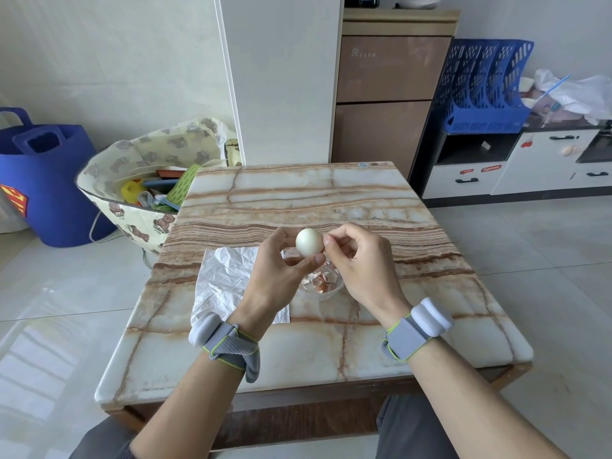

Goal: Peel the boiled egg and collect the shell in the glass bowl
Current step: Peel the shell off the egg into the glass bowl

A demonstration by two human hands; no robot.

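Both forearms reach up from the bottom edge, each strapped with a grey fabric band carrying a white plastic pod; between them, dark trouser knees show beneath the table's near rim. At the fingertips is the boiled egg [309, 241], smooth, pale and mostly bare, raised above the glass bowl [331, 293]; the left hand [280, 273] grips it between thumb and fingers, while the right hand [356, 265] is pinched closed against the egg's right side, though whether a shell flake sits in that pinch cannot be told. Directly under the hands, the clear bowl holds brown and white shell fragments [320, 281]; a crumpled white plastic sheet [225, 279] lies flat below and left of the left hand, touching the bowl's side. All rest on a glossy marble-patterned table [298, 193], square with rounded corners, banded in rust and cream; beyond the hands its far half is bare, and bare surface also runs right of the right hand to the edge. Left of the left hand, off the table, stand a bear-print bag [132, 180] and a blue tote [46, 180] on pale floor tiles; beyond the hands rises a brown cabinet [387, 94].
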